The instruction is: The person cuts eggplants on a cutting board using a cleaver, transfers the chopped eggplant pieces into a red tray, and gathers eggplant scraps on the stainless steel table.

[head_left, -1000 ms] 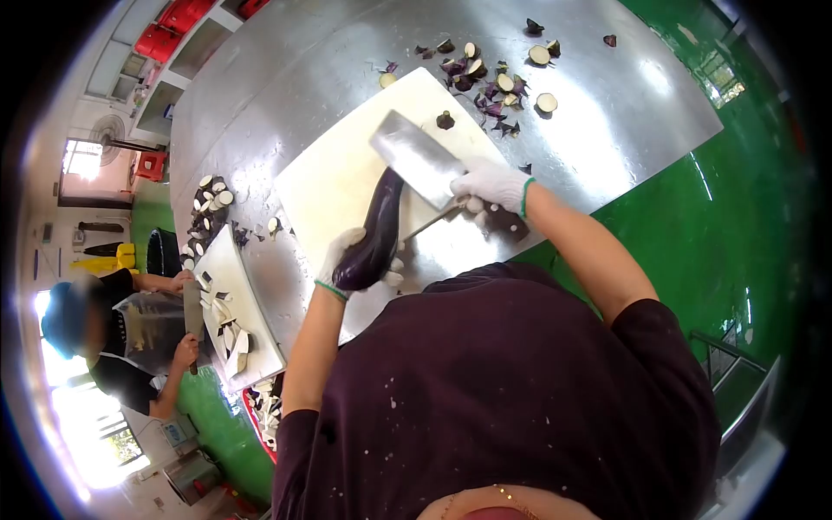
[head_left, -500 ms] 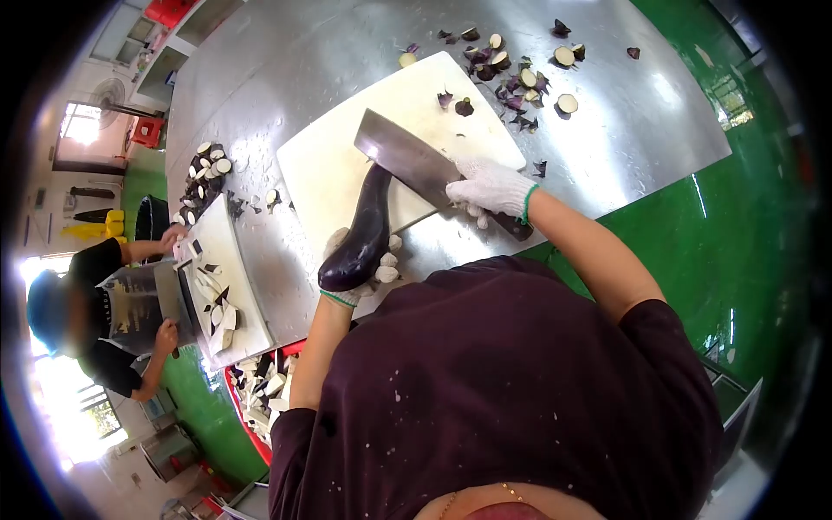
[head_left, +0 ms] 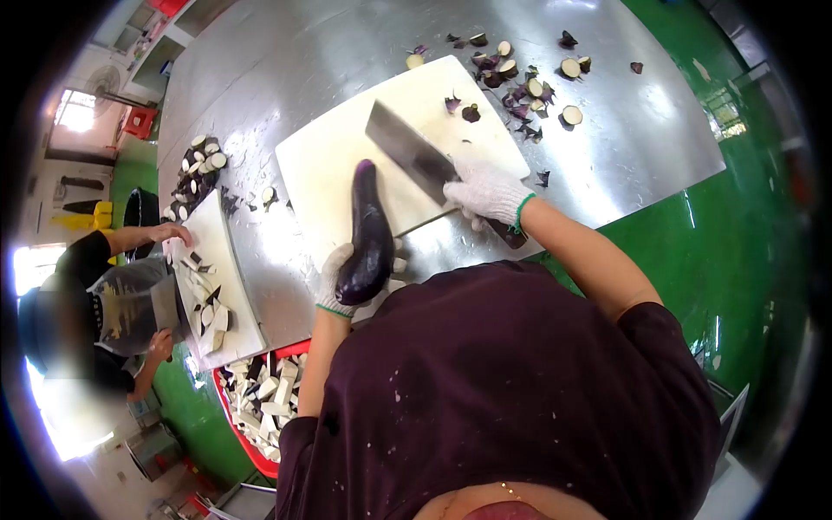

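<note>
Left grip (head_left: 333,282), eggplant (head_left: 370,236) fore-and-aft, narrow end forward

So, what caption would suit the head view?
Left hand holding an eggplant, right hand a cleaver, over a cutting board.

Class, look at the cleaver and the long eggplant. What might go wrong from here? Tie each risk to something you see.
The cleaver is bare-bladed near the eggplant; a slip could carry it towards the left hand, whose knitted glove may not stop it.
The eggplant is rounded and gripped only at its thick end, so it might roll.
Loose trimmings on the cutting board could get underfoot of the blade.
</note>
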Demonstrator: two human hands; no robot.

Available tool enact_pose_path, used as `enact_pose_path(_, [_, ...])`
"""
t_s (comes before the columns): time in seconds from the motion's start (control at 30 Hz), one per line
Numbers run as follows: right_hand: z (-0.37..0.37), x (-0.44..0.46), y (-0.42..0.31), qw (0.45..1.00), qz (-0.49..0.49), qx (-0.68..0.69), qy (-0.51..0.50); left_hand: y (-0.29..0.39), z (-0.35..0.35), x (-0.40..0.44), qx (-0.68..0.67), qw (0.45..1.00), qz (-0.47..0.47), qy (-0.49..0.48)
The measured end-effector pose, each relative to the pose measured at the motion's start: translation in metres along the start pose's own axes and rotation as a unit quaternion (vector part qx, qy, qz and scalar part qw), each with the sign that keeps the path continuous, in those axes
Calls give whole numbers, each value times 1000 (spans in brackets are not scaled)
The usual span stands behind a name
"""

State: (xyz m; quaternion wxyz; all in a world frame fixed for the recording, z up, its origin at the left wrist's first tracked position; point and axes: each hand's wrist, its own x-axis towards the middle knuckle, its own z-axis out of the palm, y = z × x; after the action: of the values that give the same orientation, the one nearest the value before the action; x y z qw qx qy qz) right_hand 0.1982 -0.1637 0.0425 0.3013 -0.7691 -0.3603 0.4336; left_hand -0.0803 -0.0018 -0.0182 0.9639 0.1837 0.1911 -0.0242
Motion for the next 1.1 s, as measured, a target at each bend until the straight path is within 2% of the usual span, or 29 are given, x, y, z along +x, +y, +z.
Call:
enact_pose_path(0.03, [-5, -6, -6, 996, 45, 54, -57, 6, 10, 1, 95, 994, 30, 46])
enact_pose_path(0.1, [-21, 7, 23, 989, 69, 114, -58, 21, 34, 0, 275, 946, 96, 140])
enact_pose_path(0.13, [-39, -1, 18, 989, 76, 126, -15, 32, 43, 5, 351, 917, 86, 169])
enact_pose_path(0.17, [-53, 10, 38, 993, 84, 70, 49, 44, 46, 14, 446, 871, 90, 187])
enact_pose_path(0.2, [-70, 21, 54, 994, 46, 55, 78, 53, 57, 23, 562, 792, 94, 217])
enact_pose_path(0.23, [-84, 24, 54, 988, 73, -14, 138, 58, 67, 34, 669, 696, 96, 242])
enact_pose_path(0.27, [-88, 33, 69, 963, 71, -59, 254, 59, 70, 47, 747, 597, 117, 268])
enact_pose_path(0.33, [-91, 18, 54, 971, 62, 71, 220, 56, 72, 77, 867, 367, 158, 299])
enact_pose_path(0.37, [-90, 8, 49, 967, 59, 136, 206, 54, 52, 92, 881, 337, 169, 286])
enact_pose_path(0.4, [-85, 2, 48, 969, 42, 158, 185, 52, 54, 96, 877, 340, 184, 286])
enact_pose_path(0.43, [-72, 14, 67, 961, -12, 155, 228, 50, 55, 98, 873, 343, 197, 287])
enact_pose_path(0.5, [-49, 21, 74, 931, -26, 312, 188, 52, 37, 102, 864, 349, 228, 283])
enact_pose_path(0.57, [-43, 20, 58, 927, 22, 337, 161, 52, 28, 107, 853, 351, 246, 296])
enact_pose_path(0.73, [-43, 58, 59, 876, 16, 472, 97, 45, 34, 107, 821, 366, 246, 361])
enact_pose_path(0.97, [-38, 71, 46, 883, -2, 458, 108, 46, 35, 107, 811, 382, 254, 363])
enact_pose_path(1.1, [-38, 71, 49, 898, 53, 431, 64, 49, 27, 112, 800, 393, 266, 367])
